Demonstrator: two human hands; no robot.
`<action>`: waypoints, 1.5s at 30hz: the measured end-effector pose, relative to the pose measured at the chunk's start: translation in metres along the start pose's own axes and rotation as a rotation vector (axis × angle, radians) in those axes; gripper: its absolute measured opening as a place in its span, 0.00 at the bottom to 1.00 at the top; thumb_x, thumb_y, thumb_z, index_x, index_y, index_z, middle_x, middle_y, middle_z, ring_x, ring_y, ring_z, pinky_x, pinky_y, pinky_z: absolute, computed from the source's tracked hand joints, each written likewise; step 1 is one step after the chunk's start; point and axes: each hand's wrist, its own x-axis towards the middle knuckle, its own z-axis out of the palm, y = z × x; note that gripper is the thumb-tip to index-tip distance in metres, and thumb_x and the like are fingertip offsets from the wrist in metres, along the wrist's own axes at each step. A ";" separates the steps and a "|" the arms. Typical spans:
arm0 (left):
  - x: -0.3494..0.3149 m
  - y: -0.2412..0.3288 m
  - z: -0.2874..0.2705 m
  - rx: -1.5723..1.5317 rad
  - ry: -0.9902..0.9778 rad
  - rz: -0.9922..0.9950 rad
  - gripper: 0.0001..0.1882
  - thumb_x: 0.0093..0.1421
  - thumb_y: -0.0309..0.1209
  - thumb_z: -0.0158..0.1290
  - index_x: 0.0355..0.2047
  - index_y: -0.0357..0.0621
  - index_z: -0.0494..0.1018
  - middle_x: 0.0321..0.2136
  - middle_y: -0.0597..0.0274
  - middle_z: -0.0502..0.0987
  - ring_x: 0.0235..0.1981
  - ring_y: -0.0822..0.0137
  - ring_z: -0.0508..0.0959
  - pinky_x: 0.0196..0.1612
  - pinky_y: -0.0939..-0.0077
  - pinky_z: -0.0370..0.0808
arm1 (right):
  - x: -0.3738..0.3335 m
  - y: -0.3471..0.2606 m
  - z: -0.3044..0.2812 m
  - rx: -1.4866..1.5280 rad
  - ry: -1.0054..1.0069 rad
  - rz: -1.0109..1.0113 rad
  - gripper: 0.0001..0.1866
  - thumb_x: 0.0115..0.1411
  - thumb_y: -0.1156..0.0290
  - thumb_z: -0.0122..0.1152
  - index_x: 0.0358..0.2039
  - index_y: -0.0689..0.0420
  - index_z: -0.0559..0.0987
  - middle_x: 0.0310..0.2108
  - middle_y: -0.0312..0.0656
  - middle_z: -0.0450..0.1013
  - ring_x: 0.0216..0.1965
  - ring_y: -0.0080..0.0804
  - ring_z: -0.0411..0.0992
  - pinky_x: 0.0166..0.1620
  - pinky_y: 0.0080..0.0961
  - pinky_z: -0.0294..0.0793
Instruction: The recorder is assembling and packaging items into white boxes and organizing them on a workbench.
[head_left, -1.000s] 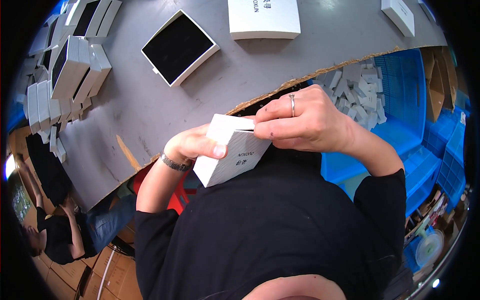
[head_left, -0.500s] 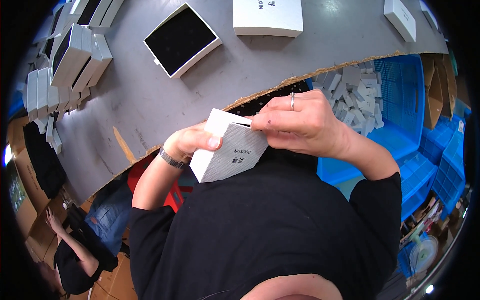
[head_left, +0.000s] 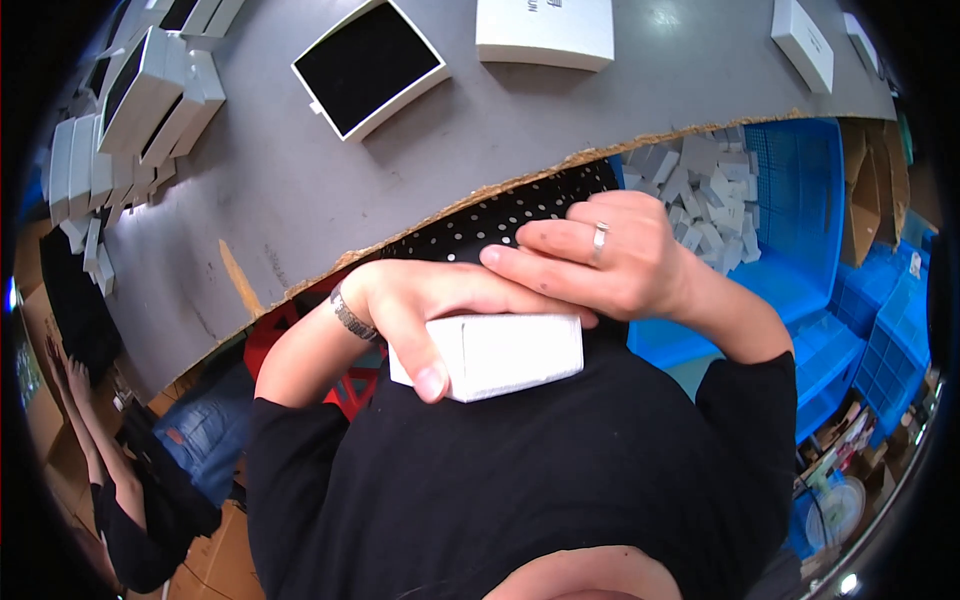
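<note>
A closed white paper box (head_left: 510,352) lies in my left hand (head_left: 415,300), against the front of my black shirt. My left thumb presses its left end, while the fingers stretch along the far side. Just beyond the box's far right corner is my right hand (head_left: 625,255), with a ring on one finger. Its fingers are curled and pressed together, overlapping my left fingers; whatever they may hold is hidden. On the table ahead stand an open white box tray (head_left: 437,75) with black lining and a white box lid (head_left: 545,35).
White boxes are stacked on the grey table (head_left: 270,195) at left; another box (head_left: 803,45) stands far right. Its worn front edge runs ahead of my hands. A blue crate (head_left: 795,190) holds many small white pieces. At lower left is another person's arm (head_left: 100,430).
The white box has turned from its patterned, printed face to a plain narrow side and come closer to my body. My right fingers have left its top edge. The other person's arms have moved.
</note>
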 end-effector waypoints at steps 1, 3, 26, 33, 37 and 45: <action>-0.002 0.001 0.010 -0.017 0.088 -0.025 0.67 0.36 0.46 0.73 0.70 0.23 0.52 0.61 0.38 0.69 0.63 0.51 0.69 0.67 0.68 0.60 | -0.005 0.000 0.011 0.129 0.147 0.096 0.19 0.44 0.80 0.67 0.40 0.55 0.86 0.29 0.38 0.79 0.24 0.30 0.78 0.23 0.24 0.75; -0.006 -0.004 0.006 -0.079 0.094 0.041 0.65 0.37 0.46 0.71 0.69 0.21 0.53 0.63 0.36 0.67 0.65 0.50 0.68 0.68 0.66 0.59 | -0.006 0.011 0.002 0.159 0.108 0.272 0.19 0.44 0.82 0.65 0.40 0.58 0.86 0.32 0.42 0.81 0.26 0.31 0.79 0.26 0.23 0.77; -0.031 -0.013 -0.001 -0.238 0.265 -0.193 0.61 0.39 0.48 0.77 0.65 0.26 0.59 0.59 0.45 0.71 0.59 0.57 0.72 0.64 0.66 0.67 | -0.003 -0.001 0.013 0.703 -0.043 0.175 0.27 0.50 0.57 0.76 0.47 0.62 0.85 0.31 0.44 0.78 0.31 0.35 0.76 0.34 0.29 0.75; 0.010 0.012 0.002 0.494 -0.161 0.122 0.67 0.37 0.51 0.76 0.70 0.26 0.54 0.58 0.39 0.71 0.58 0.54 0.74 0.61 0.65 0.67 | -0.038 0.009 0.050 0.528 -0.173 0.217 0.19 0.51 0.74 0.63 0.45 0.57 0.86 0.21 0.36 0.74 0.26 0.33 0.75 0.37 0.30 0.73; -0.005 -0.011 0.001 0.037 0.050 0.115 0.67 0.37 0.46 0.75 0.71 0.25 0.51 0.61 0.39 0.69 0.62 0.54 0.70 0.65 0.67 0.62 | -0.033 0.002 0.031 0.478 0.002 0.362 0.16 0.54 0.73 0.62 0.44 0.59 0.85 0.33 0.39 0.82 0.33 0.34 0.79 0.41 0.30 0.75; -0.034 -0.013 -0.004 -0.144 0.264 -0.021 0.57 0.41 0.43 0.75 0.66 0.27 0.60 0.57 0.47 0.73 0.57 0.62 0.75 0.58 0.72 0.72 | -0.001 -0.013 0.006 0.486 -0.038 0.119 0.37 0.41 0.64 0.77 0.53 0.63 0.78 0.44 0.47 0.80 0.37 0.40 0.78 0.41 0.30 0.77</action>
